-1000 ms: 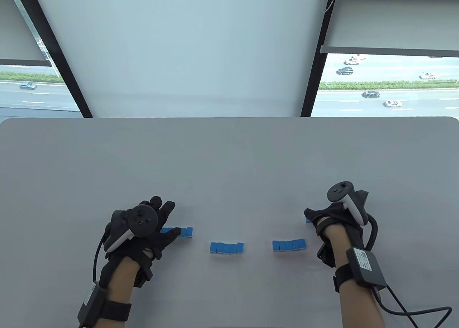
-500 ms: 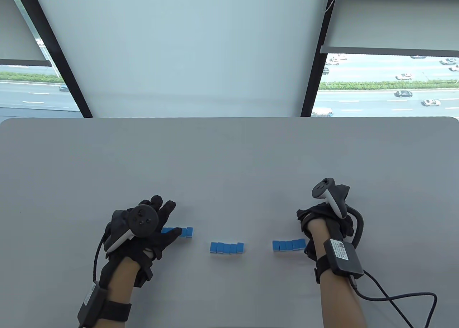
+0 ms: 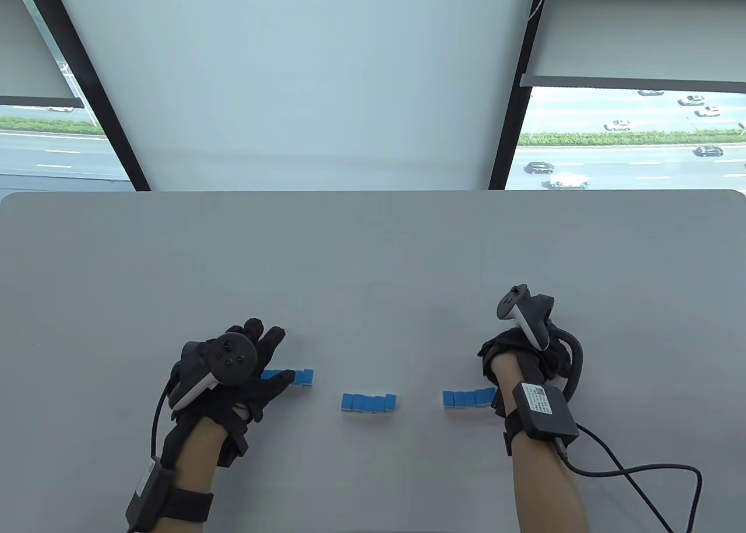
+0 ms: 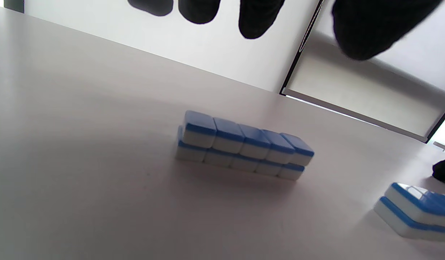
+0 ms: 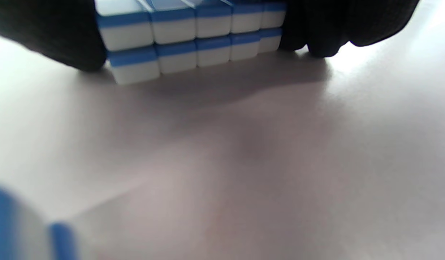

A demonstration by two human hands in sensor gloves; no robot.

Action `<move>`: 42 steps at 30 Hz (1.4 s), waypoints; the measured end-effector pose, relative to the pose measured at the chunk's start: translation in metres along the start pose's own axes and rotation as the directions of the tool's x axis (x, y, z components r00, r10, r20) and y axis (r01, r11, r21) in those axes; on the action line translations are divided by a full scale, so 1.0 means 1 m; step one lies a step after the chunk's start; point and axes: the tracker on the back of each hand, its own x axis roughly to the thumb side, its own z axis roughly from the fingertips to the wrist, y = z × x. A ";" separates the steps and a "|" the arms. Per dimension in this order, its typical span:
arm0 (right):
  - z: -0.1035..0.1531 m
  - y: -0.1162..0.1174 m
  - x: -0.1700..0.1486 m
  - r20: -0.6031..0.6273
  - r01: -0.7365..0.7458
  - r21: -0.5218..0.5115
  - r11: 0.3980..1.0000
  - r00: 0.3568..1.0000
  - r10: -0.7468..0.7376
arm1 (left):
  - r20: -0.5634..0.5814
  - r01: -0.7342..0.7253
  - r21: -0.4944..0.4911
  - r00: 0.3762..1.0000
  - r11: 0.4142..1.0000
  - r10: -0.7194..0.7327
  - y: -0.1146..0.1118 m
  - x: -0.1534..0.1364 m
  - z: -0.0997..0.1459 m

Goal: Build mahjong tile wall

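Note:
Three short blue-and-white mahjong tile blocks, each two tiles high, stand in a row near the front of the grey table: a left block (image 3: 297,376) (image 4: 244,144), a middle block (image 3: 368,403) (image 4: 414,213) and a right block (image 3: 466,398). My left hand (image 3: 265,358) hovers flat over the left block, its fingers (image 4: 260,18) straight and clear of the tiles. My right hand (image 3: 513,352) is just right of the right block. It grips a fourth two-high block (image 5: 193,32) by its ends between gloved fingers (image 5: 56,36). That block is hidden in the table view.
The grey table (image 3: 373,253) stretches back to a window wall with a lowered blind. A black cable (image 3: 641,474) loops from my right wrist over the front right of the table. A blurred blue tile edge (image 5: 5,224) fills the right wrist view's lower left corner.
My right hand has slid left with its tile block, up to the right end of the right block. The left hand and the three standing blocks have not moved.

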 end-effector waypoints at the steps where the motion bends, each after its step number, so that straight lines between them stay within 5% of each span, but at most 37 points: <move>1: -0.003 -0.001 0.001 0.007 -0.007 -0.004 1.000 1.000 0.007 | -0.001 0.002 -0.002 1.000 1.000 -0.002 0.000 0.000 0.000; 12: -0.027 -0.016 0.042 0.039 -0.036 -0.029 0.999 0.999 0.037 | -0.021 0.005 0.006 1.000 1.000 -0.005 0.002 -0.003 -0.002; 25: -0.040 -0.032 0.134 0.068 -0.061 -0.018 0.998 0.996 0.062 | -0.046 -0.001 0.012 0.999 1.000 0.002 0.005 -0.008 -0.002; 36: -0.027 -0.032 0.218 0.083 -0.080 -0.039 0.996 0.993 0.083 | -0.037 -0.020 0.010 0.999 1.000 0.020 0.005 -0.010 -0.001; 42: -0.017 -0.037 0.236 0.082 -0.094 -0.022 0.995 0.992 0.095 | -0.033 -0.013 0.002 0.999 1.000 0.013 0.004 -0.008 -0.001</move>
